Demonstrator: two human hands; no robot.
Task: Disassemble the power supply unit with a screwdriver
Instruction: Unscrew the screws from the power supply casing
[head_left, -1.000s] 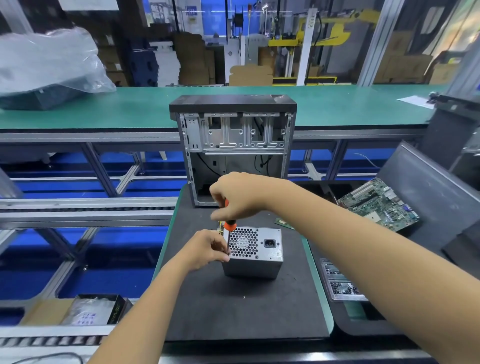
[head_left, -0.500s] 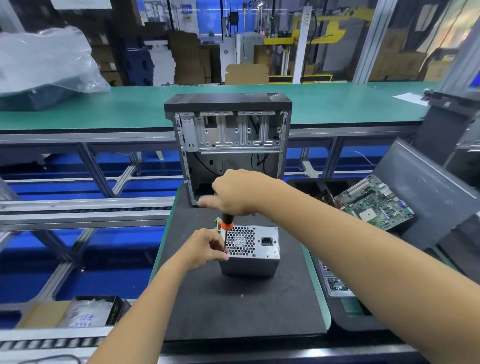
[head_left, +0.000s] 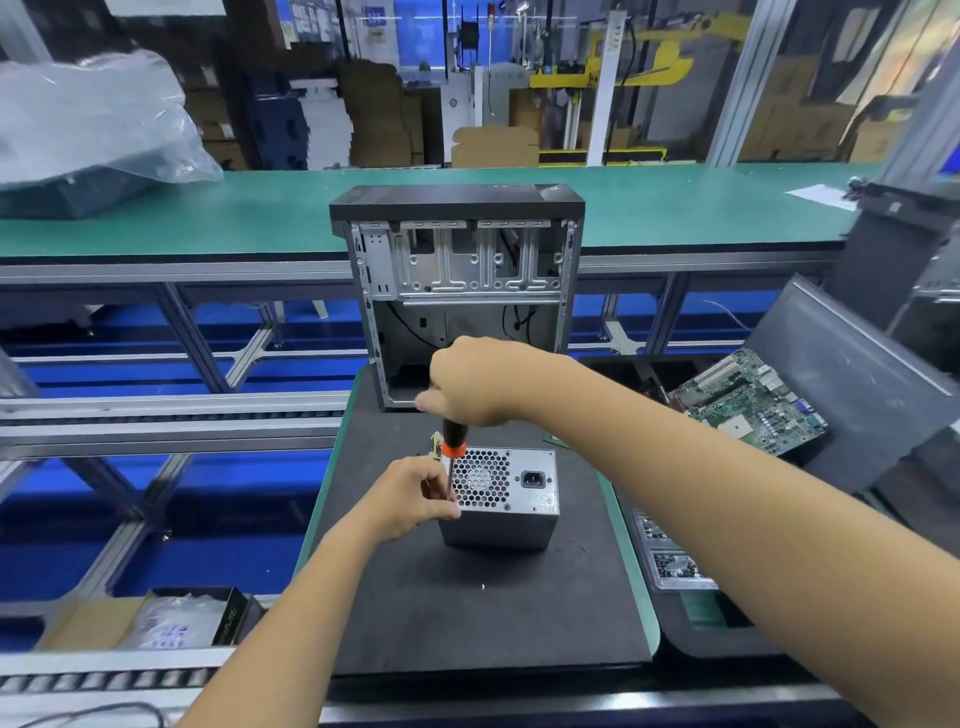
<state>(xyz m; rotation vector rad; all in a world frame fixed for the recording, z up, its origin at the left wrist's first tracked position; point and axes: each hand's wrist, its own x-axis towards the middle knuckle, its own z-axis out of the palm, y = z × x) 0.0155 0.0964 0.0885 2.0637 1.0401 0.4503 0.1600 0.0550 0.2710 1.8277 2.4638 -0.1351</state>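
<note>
Screwdriver (head_left: 453, 447) upright on power supply unit (head_left: 511, 493)

I see the PSU (head_left: 501, 512) as bare sheet metal, dull grey and lightly scuffed, with a punched honeycomb grille on its top face. It sits on a black mat (head_left: 467, 613) that looks like matt foam, faintly grainy. The screwdriver (head_left: 453, 441) has a glossy black plastic handle with an orange collar and a thin bright steel shaft. The case (head_left: 457, 270) behind shows stamped, pale unpainted metal inside and a dark matt top panel. The far bench (head_left: 675, 208) is smooth green matting, low sheen. At right the board (head_left: 748, 402) is green laminate. A crinkled, glossy clear plastic bag (head_left: 93, 119) lies far left.
</note>
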